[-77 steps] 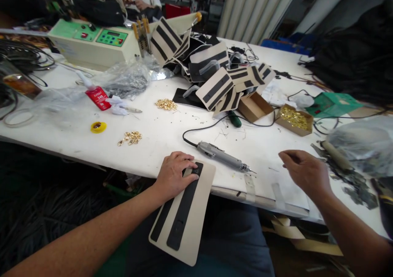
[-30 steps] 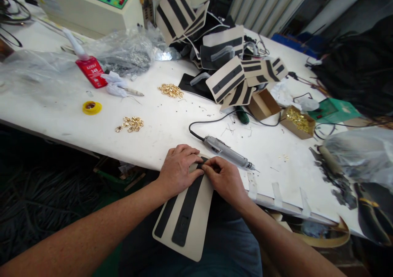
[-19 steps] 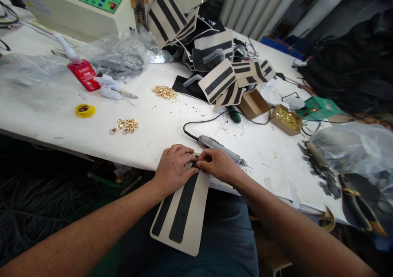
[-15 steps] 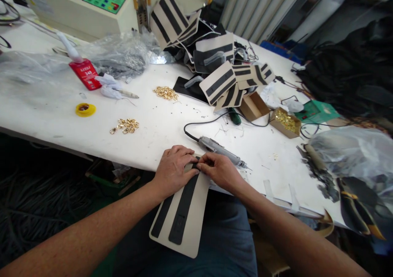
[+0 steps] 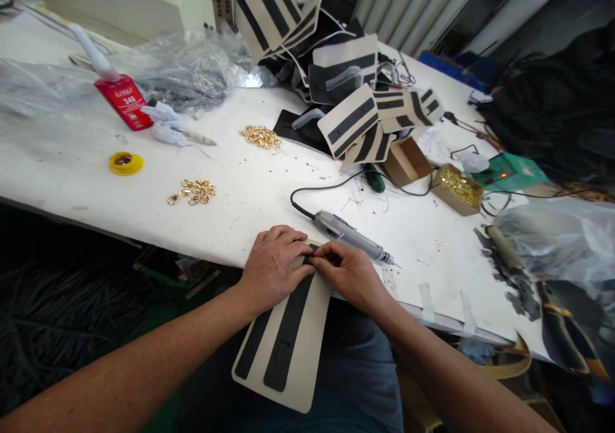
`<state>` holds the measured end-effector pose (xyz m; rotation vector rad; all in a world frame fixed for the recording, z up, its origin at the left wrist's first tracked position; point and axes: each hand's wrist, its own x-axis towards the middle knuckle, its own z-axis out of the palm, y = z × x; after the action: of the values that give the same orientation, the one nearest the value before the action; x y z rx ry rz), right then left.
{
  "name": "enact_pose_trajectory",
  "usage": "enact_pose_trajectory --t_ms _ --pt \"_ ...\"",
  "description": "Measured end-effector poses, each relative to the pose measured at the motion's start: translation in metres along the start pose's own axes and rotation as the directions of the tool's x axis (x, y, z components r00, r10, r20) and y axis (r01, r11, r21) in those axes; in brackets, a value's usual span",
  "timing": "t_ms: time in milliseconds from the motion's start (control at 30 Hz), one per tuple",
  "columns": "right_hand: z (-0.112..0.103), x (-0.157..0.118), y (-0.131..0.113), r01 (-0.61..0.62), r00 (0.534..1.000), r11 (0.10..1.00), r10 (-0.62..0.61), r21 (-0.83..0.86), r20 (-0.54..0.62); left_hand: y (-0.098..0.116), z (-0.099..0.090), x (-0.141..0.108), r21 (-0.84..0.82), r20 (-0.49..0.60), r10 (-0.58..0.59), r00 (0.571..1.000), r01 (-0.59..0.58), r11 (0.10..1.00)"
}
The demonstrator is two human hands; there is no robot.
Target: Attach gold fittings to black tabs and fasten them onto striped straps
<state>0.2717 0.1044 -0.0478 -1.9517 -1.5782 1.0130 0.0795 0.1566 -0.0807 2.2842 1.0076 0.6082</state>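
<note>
A beige panel with black strips [image 5: 310, 330] rests over my lap, its far end at the table edge. My left hand [image 5: 273, 266] lies on its far part, thumb and fingers closed on the panel around the dark strip. The fingers of my right hand [image 5: 343, 269] are pinched at the far end of the same strip, touching my left fingertips. Whatever small part is between the right fingertips is hidden. Just beyond my hands lies a grey electric screwdriver [image 5: 353, 236] with a black cable.
Gold clasps [image 5: 195, 191] and a yellow tape roll [image 5: 125, 163] lie left. Behind are a gold-coloured pile [image 5: 261, 137], a red bottle [image 5: 125, 103] and stacked striped panels [image 5: 348, 122]. Farther right are a cardboard box of gold pieces [image 5: 456, 189] and black-handled pliers [image 5: 569, 330].
The view has shifted slightly, so the far table items appear higher. Both hands keep nearly the same pose at the panel's far end.
</note>
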Motion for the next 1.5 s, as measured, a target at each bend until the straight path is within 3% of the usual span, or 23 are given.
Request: enact_pose_trajectory --t_ms 100,200,400,567,833,1033,1267,1500 --pt "-0.006 0.007 -0.008 -0.092 0.993 0.996 0.092 -0.005 0.074 0.001 -0.001 0.0 0.003 0.008 -0.001 1.0 0.001 1.0" --pt "-0.01 0.01 -0.01 -0.1 0.987 0.994 0.104 -0.039 0.126 0.001 -0.002 0.0 0.003 0.015 -0.012 1.0 0.012 1.0" --pt "-0.002 0.003 -0.003 0.0 1.0 0.999 0.002 -0.055 0.027 0.001 -0.002 0.0 0.008 0.013 0.0 1.0 0.0 1.0" --pt "-0.005 0.005 -0.006 -0.054 0.996 0.997 0.057 -0.055 0.061 0.002 -0.001 -0.001 0.013 -0.007 -0.003 1.0 0.004 1.0" --pt "-0.01 0.01 -0.008 0.069 0.995 0.97 -0.051 -0.233 0.084 -0.001 0.005 -0.004 0.013 -0.09 0.005 0.996 -0.004 1.0" --pt "-0.011 0.01 -0.008 0.073 0.997 0.958 -0.067 -0.279 0.03 -0.002 0.008 -0.005 0.018 -0.113 0.001 0.994 0.001 1.0" --pt "-0.014 0.014 -0.009 0.058 0.996 0.971 -0.039 -0.232 0.083 0.001 0.005 0.001 0.054 -0.073 -0.021 0.997 0.025 0.998" --pt "-0.02 0.017 -0.009 0.045 0.988 0.966 -0.006 -0.255 0.152 0.004 -0.007 0.007 0.171 0.004 -0.115 0.993 0.112 0.979"
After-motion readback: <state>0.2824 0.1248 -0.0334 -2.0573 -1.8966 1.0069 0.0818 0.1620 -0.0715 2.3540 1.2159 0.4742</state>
